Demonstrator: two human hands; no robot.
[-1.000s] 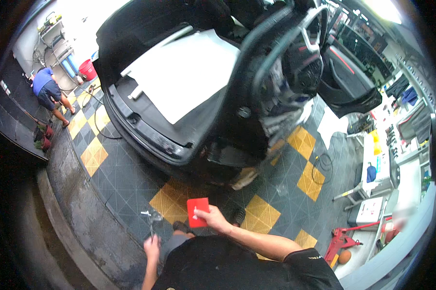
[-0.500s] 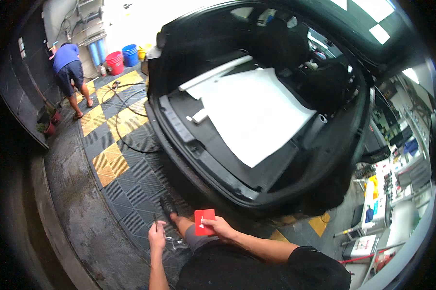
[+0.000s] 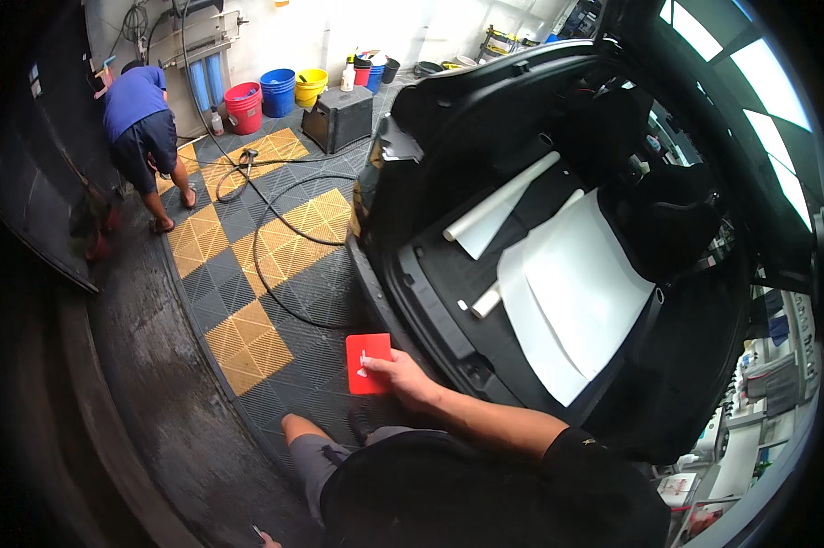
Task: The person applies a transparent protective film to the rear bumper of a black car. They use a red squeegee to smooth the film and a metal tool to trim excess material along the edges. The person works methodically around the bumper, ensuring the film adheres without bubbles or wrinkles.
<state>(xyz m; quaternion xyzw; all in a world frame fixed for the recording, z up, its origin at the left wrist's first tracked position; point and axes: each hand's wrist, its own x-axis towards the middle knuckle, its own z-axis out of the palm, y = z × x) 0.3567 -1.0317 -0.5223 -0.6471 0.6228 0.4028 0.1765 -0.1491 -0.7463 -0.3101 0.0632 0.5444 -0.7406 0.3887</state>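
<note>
My right hand [image 3: 410, 378] is closed on a flat red squeegee card [image 3: 368, 365], thumb on its face, just outside the car's rear edge. At the lower edge only fingertips of my left hand [image 3: 270, 542] show, pinching a slim pen-like tool [image 3: 258, 531]; the rest of that hand is out of view. Inside the open car boot lies a large white sheet [image 3: 576, 292], curved and layered over another. A partly unrolled white roll [image 3: 512, 194] rests to its left, and a smaller roll end [image 3: 487, 300] pokes out beside the sheet.
The dark boot sill [image 3: 448, 342] curves ahead of me. A black hose [image 3: 258, 247] loops over the grey and yellow floor tiles. Red [image 3: 244, 108], blue [image 3: 278, 91] and yellow [image 3: 311, 87] buckets stand by the wall near a black box [image 3: 337, 121]. Another person [image 3: 142, 128] bends at far left.
My view has swung left and come nearer the car. My right hand with the red squeegee card has moved up and left; my left hand has dropped to the lower edge.
</note>
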